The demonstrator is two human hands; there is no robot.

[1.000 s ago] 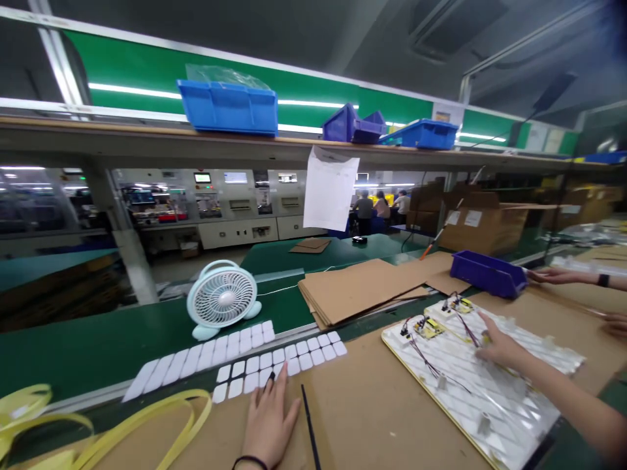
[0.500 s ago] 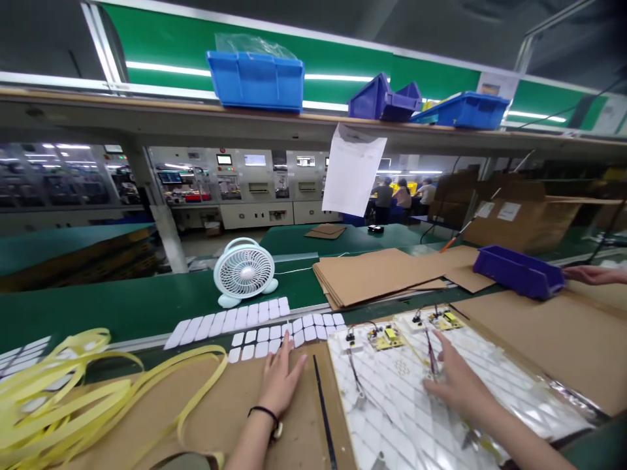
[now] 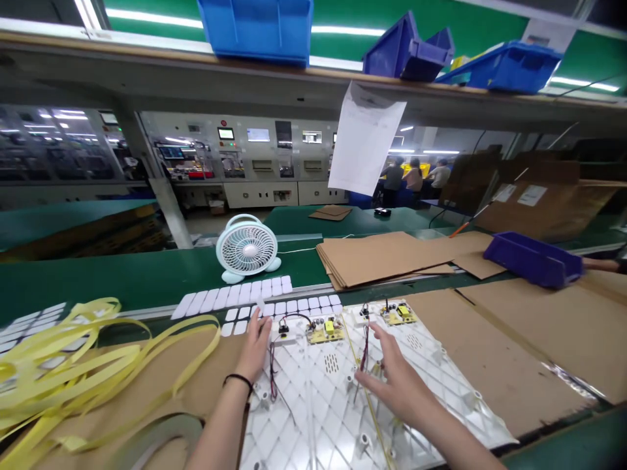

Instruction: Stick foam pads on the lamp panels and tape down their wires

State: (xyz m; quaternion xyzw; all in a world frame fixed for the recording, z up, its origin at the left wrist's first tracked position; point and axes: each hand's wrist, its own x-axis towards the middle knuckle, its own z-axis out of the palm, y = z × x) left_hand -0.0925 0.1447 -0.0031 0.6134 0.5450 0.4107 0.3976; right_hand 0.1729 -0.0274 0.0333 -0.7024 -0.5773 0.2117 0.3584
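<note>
- The panels (image 3: pixel 333 398) lie side by side on the table (image 3: pixel 147 281), the seam between them running away from the person and leaning left at its far end.
- The right hand (image 3: pixel 394 375) is nearer that seam: it is over the panels, fingers spread and gripping nothing, just beside the wires (image 3: pixel 365 349).
- The left hand (image 3: pixel 255 349) is at the panels' far left corner, nearer the labels (image 3: pixel 304 305), whose rows run left to right. A pale scrap (image 3: pixel 260 304) shows at its fingertips; I cannot tell whether they pinch it.
- Well right of the hands, a purple bin (image 3: pixel 531 261) stands on the table; its inside is hidden.
- On the shelf (image 3: pixel 245 85), something yellow (image 3: pixel 460 62) shows at the right blue bin (image 3: pixel 514 65).
</note>
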